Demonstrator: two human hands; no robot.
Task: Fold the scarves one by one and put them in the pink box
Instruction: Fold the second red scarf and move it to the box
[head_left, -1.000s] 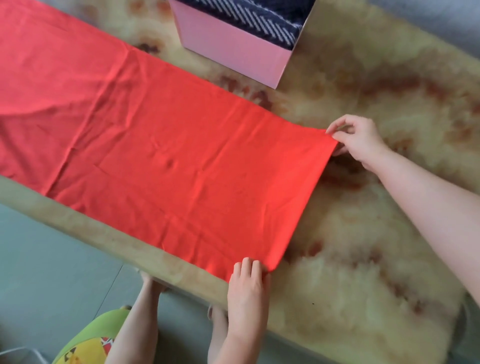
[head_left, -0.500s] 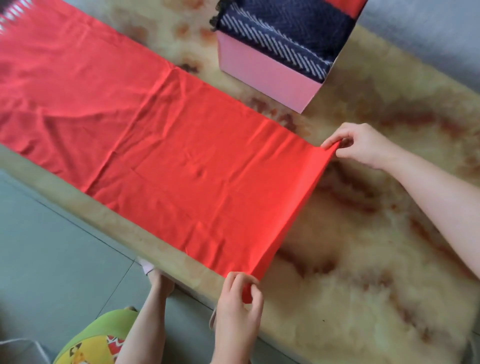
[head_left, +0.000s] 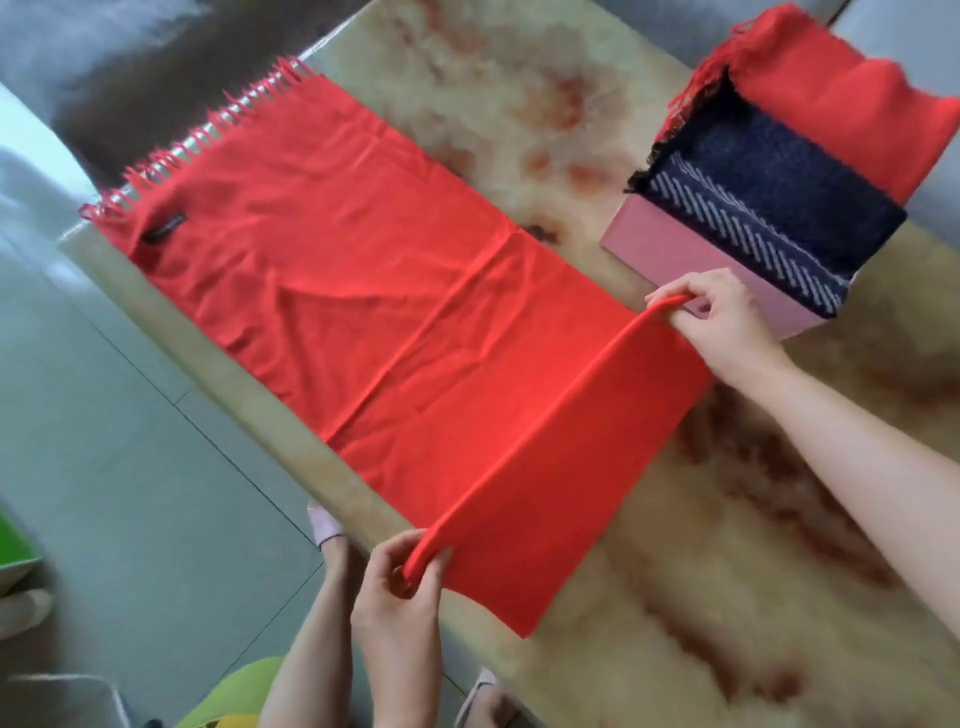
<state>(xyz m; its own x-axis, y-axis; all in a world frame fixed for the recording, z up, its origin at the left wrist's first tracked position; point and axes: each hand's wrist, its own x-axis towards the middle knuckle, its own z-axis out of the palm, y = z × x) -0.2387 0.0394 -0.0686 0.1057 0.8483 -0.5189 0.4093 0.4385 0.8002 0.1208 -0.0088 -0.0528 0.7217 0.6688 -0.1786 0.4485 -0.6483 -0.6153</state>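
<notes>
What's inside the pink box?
The pink box holds a folded navy scarf with white stripes and, beyond it, a red fringed scarf that bulges over the rim. Anything beneath them, and the box's bottom, is covered.

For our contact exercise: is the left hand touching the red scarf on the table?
Touching. In the head view the left hand pinches the red scarf at its raised fold.

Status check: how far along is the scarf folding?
Done: a navy striped scarf and a folded red scarf already sit in the pink box. In hand: the left hand and right hand pinch the lifted end of the long red scarf, mid-fold over the table. Left: finish folding it and box it.
</notes>
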